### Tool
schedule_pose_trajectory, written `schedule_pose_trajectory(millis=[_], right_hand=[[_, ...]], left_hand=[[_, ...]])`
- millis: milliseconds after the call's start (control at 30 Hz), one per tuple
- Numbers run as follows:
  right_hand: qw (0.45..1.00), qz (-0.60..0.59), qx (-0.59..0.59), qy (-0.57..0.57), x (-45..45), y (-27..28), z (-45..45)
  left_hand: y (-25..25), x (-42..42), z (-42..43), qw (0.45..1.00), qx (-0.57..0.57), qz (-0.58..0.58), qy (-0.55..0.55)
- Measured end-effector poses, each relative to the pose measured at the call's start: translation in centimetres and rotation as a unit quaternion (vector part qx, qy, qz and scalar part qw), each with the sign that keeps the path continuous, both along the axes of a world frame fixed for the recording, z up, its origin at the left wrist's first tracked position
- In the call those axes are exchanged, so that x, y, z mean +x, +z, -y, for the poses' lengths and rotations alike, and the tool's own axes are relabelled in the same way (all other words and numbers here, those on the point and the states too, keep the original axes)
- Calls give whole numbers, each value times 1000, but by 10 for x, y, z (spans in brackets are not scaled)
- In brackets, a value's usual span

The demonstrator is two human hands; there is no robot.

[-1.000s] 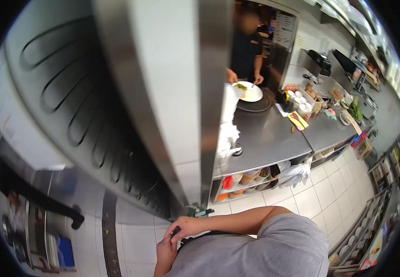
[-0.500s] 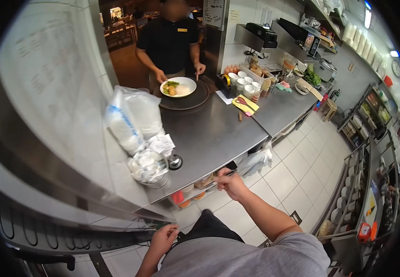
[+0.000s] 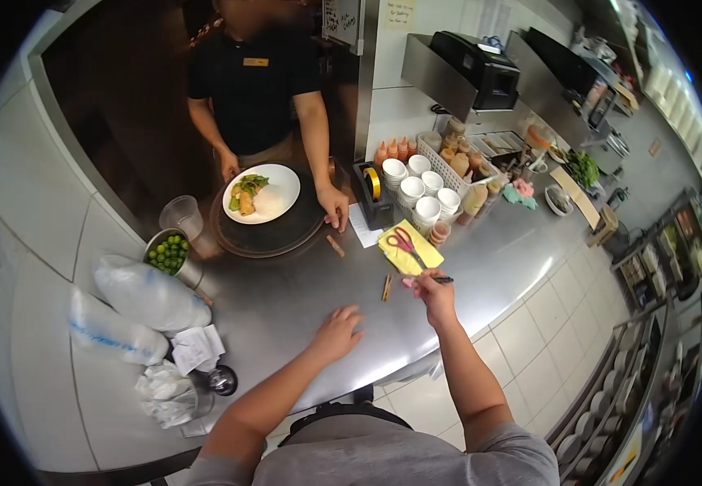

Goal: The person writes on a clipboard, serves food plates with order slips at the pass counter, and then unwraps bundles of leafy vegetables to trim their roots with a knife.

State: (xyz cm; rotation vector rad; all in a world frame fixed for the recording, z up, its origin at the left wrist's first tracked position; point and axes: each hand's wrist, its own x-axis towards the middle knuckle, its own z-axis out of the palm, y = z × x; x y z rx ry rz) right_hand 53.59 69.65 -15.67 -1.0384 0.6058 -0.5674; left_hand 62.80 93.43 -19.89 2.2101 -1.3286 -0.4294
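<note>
My right hand [image 3: 432, 293] is closed round a dark pen [image 3: 445, 280] over the steel counter [image 3: 286, 304]. Just beyond it lie scissors [image 3: 404, 240] with reddish handles, on top of a yellow cloth or pad [image 3: 391, 261]. A small pink bit shows beside my fingertips; I cannot make out what it is. Left of that hand rests a wooden clothespin [image 3: 387, 288]. My left hand [image 3: 337, 334] reaches over the counter's near part, fingers apart and slightly blurred, holding nothing. A second clothespin [image 3: 336, 246] lies close to a co-worker's hand [image 3: 333, 206].
Across the counter a co-worker holds a white plate [image 3: 284, 194] of food over a round dark tray [image 3: 246, 240]. Stacked white cups [image 3: 428, 211] and a tape dispenser [image 3: 374, 194] stand at the back. Limes [image 3: 166, 254], plastic bags [image 3: 136, 292] and a bell [image 3: 222, 379] line the left side.
I have come closer to the counter. Both hands have moved forward over it, the right with the pen. The co-worker's one hand now rests near a clothespin by the tray.
</note>
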Motion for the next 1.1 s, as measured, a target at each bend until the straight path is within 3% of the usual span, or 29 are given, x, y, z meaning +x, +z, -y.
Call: schedule_pose_trajectory(millis=[167, 333, 400, 933, 1100], right_hand=[[996, 12, -71, 46, 115, -29, 71], [980, -50, -160, 106, 186, -85, 95], [954, -49, -269, 120, 191, -105, 96], [932, 1, -342, 120, 182, -108, 88], [945, -10, -305, 117, 184, -113, 89]], left_hand=[[-32, 70, 119, 996, 56, 62, 23], [-65, 110, 162, 990, 61, 98, 79], [-68, 109, 160, 987, 55, 125, 81], [-65, 114, 162, 985, 84, 126, 80], [-65, 113, 163, 985, 75, 131, 81]])
